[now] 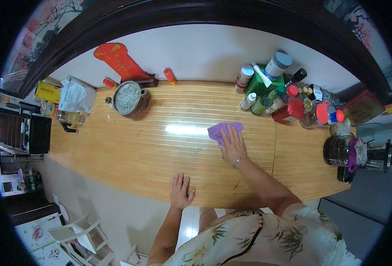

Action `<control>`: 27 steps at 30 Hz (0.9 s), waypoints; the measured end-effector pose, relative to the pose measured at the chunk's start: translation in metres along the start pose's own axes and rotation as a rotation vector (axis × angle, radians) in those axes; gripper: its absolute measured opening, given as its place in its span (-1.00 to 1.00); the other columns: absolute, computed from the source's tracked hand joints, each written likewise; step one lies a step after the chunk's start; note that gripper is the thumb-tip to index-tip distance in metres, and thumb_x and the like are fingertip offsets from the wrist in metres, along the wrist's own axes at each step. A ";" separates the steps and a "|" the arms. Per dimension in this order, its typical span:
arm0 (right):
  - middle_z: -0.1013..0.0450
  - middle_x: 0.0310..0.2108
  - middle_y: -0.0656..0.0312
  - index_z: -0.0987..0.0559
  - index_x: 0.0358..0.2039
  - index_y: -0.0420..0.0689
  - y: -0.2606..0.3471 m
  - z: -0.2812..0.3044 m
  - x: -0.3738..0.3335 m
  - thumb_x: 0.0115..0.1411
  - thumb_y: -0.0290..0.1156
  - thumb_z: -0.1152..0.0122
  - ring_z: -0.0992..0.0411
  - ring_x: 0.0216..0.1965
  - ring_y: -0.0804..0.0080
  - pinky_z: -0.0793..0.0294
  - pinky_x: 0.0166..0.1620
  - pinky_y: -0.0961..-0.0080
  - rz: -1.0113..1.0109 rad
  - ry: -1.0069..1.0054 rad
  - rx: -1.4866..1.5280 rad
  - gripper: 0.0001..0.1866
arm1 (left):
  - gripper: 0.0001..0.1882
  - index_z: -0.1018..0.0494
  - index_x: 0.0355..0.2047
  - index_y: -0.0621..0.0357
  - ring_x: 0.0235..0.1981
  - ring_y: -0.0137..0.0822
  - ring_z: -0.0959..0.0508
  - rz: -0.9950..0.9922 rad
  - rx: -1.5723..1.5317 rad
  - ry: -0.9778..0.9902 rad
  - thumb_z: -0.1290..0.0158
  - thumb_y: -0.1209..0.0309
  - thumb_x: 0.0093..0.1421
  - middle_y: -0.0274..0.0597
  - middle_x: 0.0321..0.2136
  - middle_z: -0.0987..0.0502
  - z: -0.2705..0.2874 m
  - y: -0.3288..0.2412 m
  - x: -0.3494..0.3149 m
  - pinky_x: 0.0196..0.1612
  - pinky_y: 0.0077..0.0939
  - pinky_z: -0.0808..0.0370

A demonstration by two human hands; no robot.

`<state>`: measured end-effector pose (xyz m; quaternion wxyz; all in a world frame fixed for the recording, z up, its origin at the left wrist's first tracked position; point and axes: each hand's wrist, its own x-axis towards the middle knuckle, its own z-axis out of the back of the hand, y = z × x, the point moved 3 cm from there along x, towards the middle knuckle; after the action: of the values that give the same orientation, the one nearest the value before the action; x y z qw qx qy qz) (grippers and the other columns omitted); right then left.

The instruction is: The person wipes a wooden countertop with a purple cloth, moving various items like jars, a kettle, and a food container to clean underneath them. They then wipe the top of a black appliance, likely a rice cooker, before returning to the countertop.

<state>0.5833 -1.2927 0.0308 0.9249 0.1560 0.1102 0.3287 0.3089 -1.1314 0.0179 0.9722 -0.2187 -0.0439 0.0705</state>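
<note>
On the wooden table (138,168) my right hand (234,144) lies flat over a purple cloth (220,131). Its fingers are stretched out and press the cloth to the surface; part of the cloth is hidden under the palm. My left hand (181,191) rests flat at the table's near edge. Its fingers are spread and it holds nothing. A bright reflection of light shows on the wood just left of the cloth.
Far left stand a round pot filled with grey ash (127,98), a red tablet-shaped ornament (124,62) and small red candles (170,76). Crowded bottles and jars (289,104) stand far right. A glass pitcher (72,119) sits left, a black appliance (336,150) right.
</note>
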 end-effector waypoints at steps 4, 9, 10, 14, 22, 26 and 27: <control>0.18 0.40 -0.09 -0.08 0.35 -0.14 -0.003 0.006 0.039 0.25 -0.06 -0.03 0.18 0.40 -0.04 0.30 0.39 0.03 -0.142 -0.034 0.036 -0.25 | -0.31 -0.30 0.19 0.09 0.27 0.13 -0.17 0.008 0.007 0.008 -0.13 0.11 0.08 0.11 0.24 -0.21 0.001 -0.006 0.001 0.25 0.11 -0.10; 0.21 0.41 -0.07 -0.06 0.36 -0.12 -0.009 0.020 0.136 0.26 -0.04 0.01 0.22 0.41 -0.01 0.32 0.39 0.08 -0.285 -0.091 0.036 -0.24 | -0.30 -0.29 0.21 0.08 0.28 0.13 -0.17 0.016 0.005 0.016 -0.12 0.10 0.07 0.10 0.25 -0.20 -0.003 -0.001 0.001 0.26 0.12 -0.08; 0.20 0.41 -0.07 -0.06 0.36 -0.11 -0.011 0.022 0.137 0.26 -0.04 0.01 0.21 0.41 -0.01 0.32 0.39 0.09 -0.286 -0.107 0.040 -0.25 | -0.30 -0.29 0.21 0.08 0.28 0.13 -0.17 0.023 -0.023 0.011 -0.12 0.11 0.08 0.10 0.25 -0.20 -0.006 0.000 0.002 0.26 0.12 -0.08; 0.11 0.38 -0.11 -0.10 0.35 -0.12 -0.024 0.003 0.071 0.24 -0.07 -0.03 0.15 0.40 -0.04 0.27 0.39 0.09 -0.130 -0.121 0.069 -0.25 | -0.32 -0.27 0.20 0.16 0.28 0.18 -0.16 0.010 0.021 0.010 -0.08 0.11 0.11 0.17 0.25 -0.19 -0.002 0.000 -0.001 0.26 0.13 -0.08; 0.06 0.36 -0.11 -0.15 0.33 -0.01 0.014 0.005 -0.017 0.22 -0.13 -0.04 0.06 0.36 -0.05 0.23 0.37 -0.03 0.094 0.036 -0.082 -0.31 | -0.33 -0.31 0.19 0.06 0.28 0.09 -0.17 0.018 0.037 -0.006 -0.09 0.06 0.10 0.05 0.25 -0.22 -0.001 -0.005 0.000 0.27 0.10 -0.08; 0.08 0.40 0.04 -0.14 0.34 0.08 0.033 -0.002 0.118 0.32 -0.06 0.14 0.10 0.39 0.02 0.32 0.39 0.02 0.120 0.007 -0.079 -0.39 | -0.32 -0.31 0.20 0.04 0.28 0.09 -0.17 0.038 0.048 0.023 -0.09 0.04 0.10 0.05 0.25 -0.22 0.002 -0.004 -0.003 0.26 0.09 -0.10; 0.08 0.40 0.05 -0.14 0.35 0.08 0.036 0.000 0.143 0.32 -0.05 0.15 0.10 0.39 0.03 0.31 0.39 0.02 0.085 -0.035 -0.101 -0.39 | -0.32 -0.31 0.20 0.04 0.28 0.09 -0.17 0.032 0.035 0.021 -0.10 0.04 0.10 0.05 0.25 -0.22 0.000 -0.004 -0.002 0.25 0.10 -0.10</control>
<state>0.6716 -1.1746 0.0291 0.9186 0.1195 0.0708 0.3699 0.3076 -1.1353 0.0195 0.9751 -0.2029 -0.0290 0.0847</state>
